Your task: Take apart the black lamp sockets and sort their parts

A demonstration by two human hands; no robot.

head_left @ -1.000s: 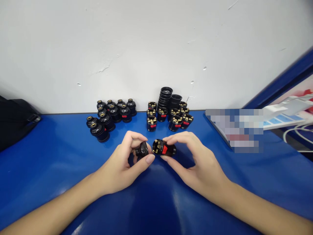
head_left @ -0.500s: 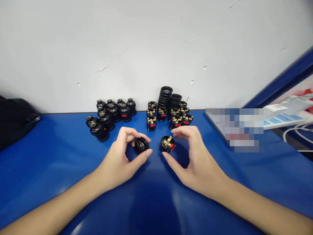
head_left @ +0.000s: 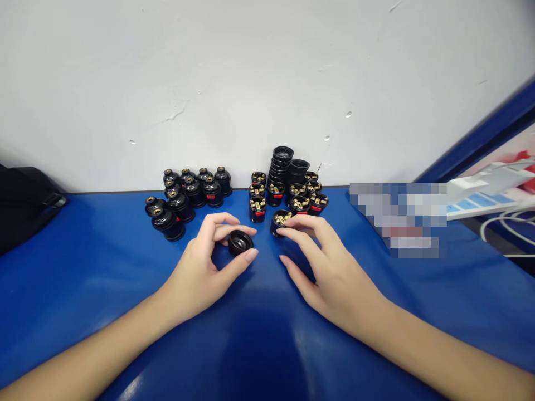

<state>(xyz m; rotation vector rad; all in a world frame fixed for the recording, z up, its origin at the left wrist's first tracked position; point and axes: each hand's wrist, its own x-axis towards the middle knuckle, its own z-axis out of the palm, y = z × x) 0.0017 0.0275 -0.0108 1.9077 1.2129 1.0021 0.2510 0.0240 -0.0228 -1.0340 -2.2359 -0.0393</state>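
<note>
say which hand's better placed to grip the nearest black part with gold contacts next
Right hand, probably: it is right at that black part, while the left hand curls around a black cap.

wall (head_left: 251, 72): pale grey, chipped | tabletop (head_left: 62, 312): blue, glossy | bar (head_left: 480, 136): blue, slanting, right side

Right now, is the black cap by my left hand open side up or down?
Up: the black cap shows its rim and hollow inside.
</note>
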